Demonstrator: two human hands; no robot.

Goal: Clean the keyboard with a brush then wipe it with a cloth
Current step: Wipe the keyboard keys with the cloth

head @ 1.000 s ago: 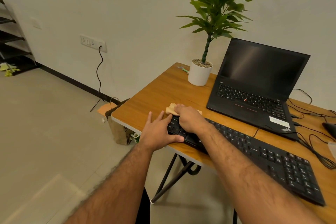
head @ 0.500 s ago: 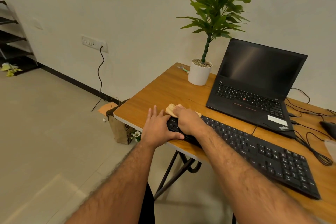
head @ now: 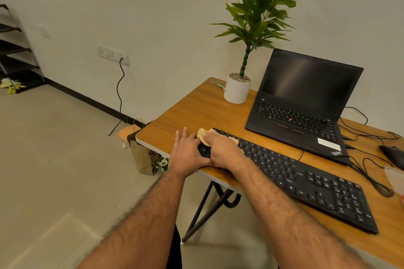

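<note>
While my right hand (head: 223, 148) presses the tan cloth (head: 204, 135) flat onto the left end of the black keyboard (head: 306, 179), fingers laid over it, my left hand (head: 185, 155) braces that end with straight fingers on the wooden desk (head: 196, 107) and thumb against the keyboard's near edge. The laptop (head: 306, 102) stands open behind.

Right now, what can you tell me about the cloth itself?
The cloth is a small, pale tan rag, soft and crumpled by its look. It lies bunched on the far left end of the black keyboard, and its scalloped edge pokes out on both sides of the right hand, which presses down on it and hides most of it. The left hand rests flat at the keyboard's end, close beside the cloth.
</note>
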